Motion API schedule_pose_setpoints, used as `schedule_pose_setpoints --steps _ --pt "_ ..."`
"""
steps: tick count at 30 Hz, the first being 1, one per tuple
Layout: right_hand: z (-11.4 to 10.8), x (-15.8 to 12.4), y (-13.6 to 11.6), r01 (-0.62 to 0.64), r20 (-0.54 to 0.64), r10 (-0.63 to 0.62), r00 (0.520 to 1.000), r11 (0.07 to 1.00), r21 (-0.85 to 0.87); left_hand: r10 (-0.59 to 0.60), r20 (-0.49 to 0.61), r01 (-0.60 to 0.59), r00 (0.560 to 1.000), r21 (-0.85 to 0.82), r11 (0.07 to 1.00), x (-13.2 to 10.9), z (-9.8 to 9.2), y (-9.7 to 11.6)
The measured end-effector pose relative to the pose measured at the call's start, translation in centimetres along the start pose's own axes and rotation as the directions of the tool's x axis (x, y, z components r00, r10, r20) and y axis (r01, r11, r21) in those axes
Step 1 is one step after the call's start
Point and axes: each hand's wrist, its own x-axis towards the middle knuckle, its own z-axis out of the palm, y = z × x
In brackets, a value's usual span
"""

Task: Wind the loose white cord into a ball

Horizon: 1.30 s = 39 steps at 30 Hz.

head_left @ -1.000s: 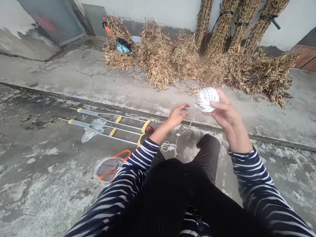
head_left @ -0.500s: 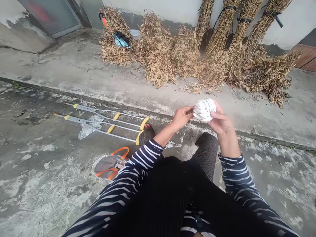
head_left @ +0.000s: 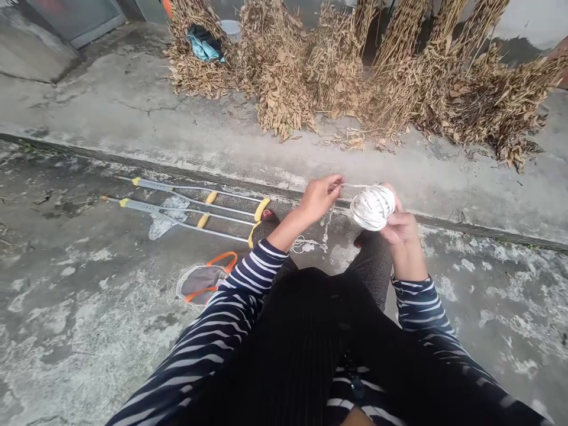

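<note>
A ball of white cord [head_left: 371, 207] is in my right hand [head_left: 403, 232], whose fingers wrap round its right side. To the left of the ball, my left hand [head_left: 320, 195] pinches a strand of the cord that runs taut to the top of the ball. Below my left hand a loose white strand hangs down, and a small tangle of cord [head_left: 306, 244] lies on the ground between my feet.
Two crutches with yellow pads [head_left: 208, 207] lie on the ground at the left, over a clear plastic bag [head_left: 167, 218]. A grey bag with orange handles [head_left: 200, 284] is nearer. Dry plant bundles [head_left: 284, 83] stand along the wall beyond a low step.
My left hand has drawn away from the ball, with a strand now stretched between them. The ball has turned and moved slightly down. The view has tilted downward.
</note>
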Motion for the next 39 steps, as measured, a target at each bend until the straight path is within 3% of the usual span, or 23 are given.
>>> schedule_pose_setpoints --steps 3,6,9,11,12,20,25,31,36,39 --pt "0.0 -0.3 0.1 0.032 0.011 -0.031 0.999 0.999 -0.044 0.022 0.003 -0.022 1.0 0.053 0.998 0.2 0.3 0.3" --pt "-0.1 -0.3 -0.1 0.084 0.029 -0.081 0.996 0.99 -0.11 -0.103 0.097 0.11 0.99 -0.061 0.992 0.3 0.3 0.7" --pt "-0.1 0.1 -0.7 0.155 0.035 -0.151 0.988 0.966 -0.209 -0.234 0.359 0.325 0.903 -0.218 0.92 -0.4 0.2 1.7" --pt "-0.1 0.6 -1.2 0.19 0.028 -0.189 0.982 0.945 -0.267 -0.23 0.478 0.405 0.847 -0.301 0.864 -1.3 0.2 2.4" --pt "0.0 0.7 -1.5 0.2 0.026 -0.201 0.979 0.936 -0.29 -0.214 0.498 0.417 0.84 -0.342 0.842 -1.7 0.2 2.7" --pt "1.6 1.3 -2.5 0.132 -0.032 -0.156 0.987 0.916 -0.379 -0.207 0.45 0.421 0.868 -0.449 0.788 -3.3 0.4 2.4" --pt "1.5 1.4 -2.9 0.099 0.012 -0.1 0.995 0.937 -0.336 -0.21 0.508 0.482 0.836 -0.493 0.725 -3.1 -0.1 1.7" --pt "-0.2 1.8 -2.5 0.107 -0.058 -0.118 0.991 0.98 -0.166 -0.17 0.532 0.513 0.829 -0.604 0.61 -3.3 -1.2 1.1" --pt "-0.1 1.8 -3.0 0.164 -0.077 -0.181 0.981 0.969 -0.184 -0.197 0.591 0.574 0.782 -0.561 0.597 -4.2 -1.7 1.0" --pt "0.2 2.0 -3.4 0.174 -0.061 -0.192 0.98 0.959 -0.226 -0.208 0.585 0.577 0.784 -0.562 0.593 -4.3 -1.8 0.9"
